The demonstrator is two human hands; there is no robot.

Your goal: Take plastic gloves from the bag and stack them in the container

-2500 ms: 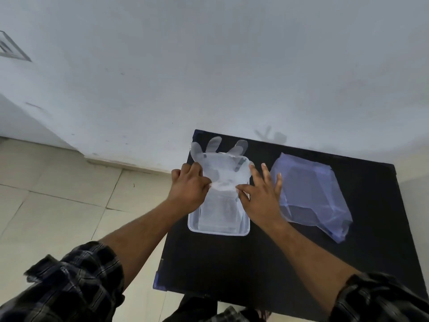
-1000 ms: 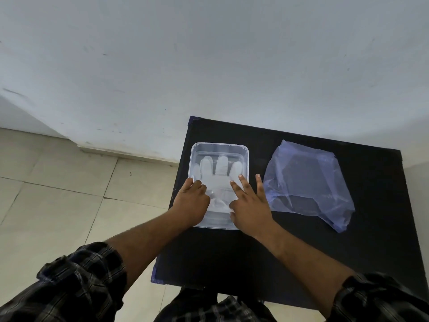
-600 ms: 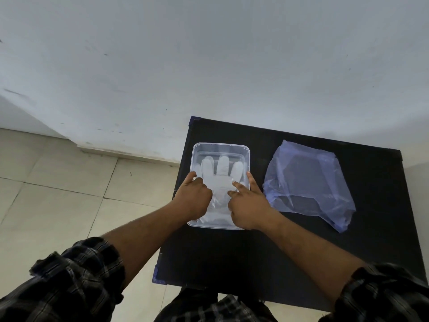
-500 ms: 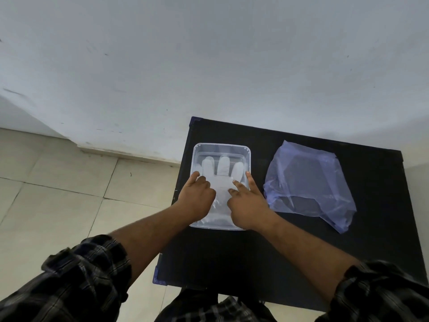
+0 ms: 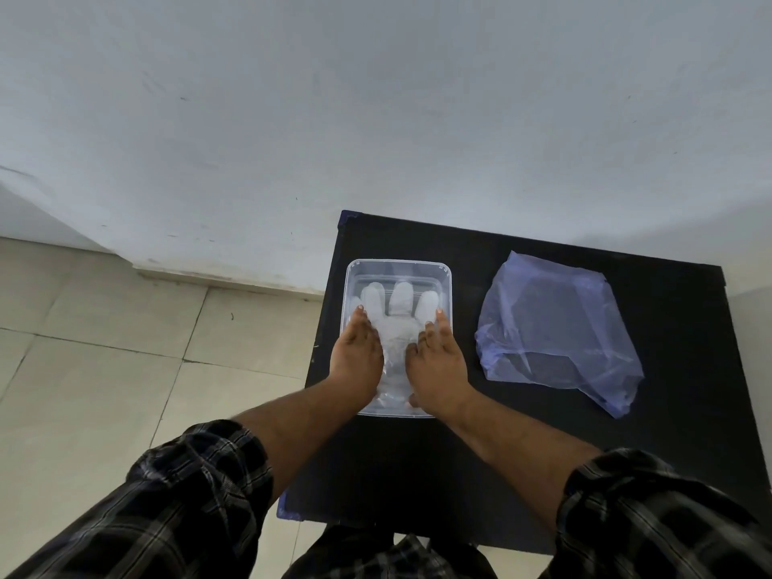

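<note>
A clear rectangular plastic container [image 5: 399, 265] lies on the left part of a black table [image 5: 522, 453]. Clear plastic gloves [image 5: 397, 311] lie flat inside it, fingers pointing away from me. My left hand [image 5: 357, 353] presses palm down on the left side of the gloves, fingers stretched along the container's left wall. My right hand [image 5: 438, 357] presses flat on the right side, fingertips near the right wall. A crumpled blue-tinted plastic bag [image 5: 555, 332] rests to the right of the container, apart from both hands.
The table stands against a white wall [image 5: 376, 119], its left edge over a beige tiled floor [image 5: 104, 348]. My checked sleeves [image 5: 167, 507] fill the bottom of the view. Bare black tabletop lies in front of the container and around the bag.
The glove that hung over the container's far edge now lies inside it. Both hands have flattened from pointing fingers to palms pressed down along the container's sides.
</note>
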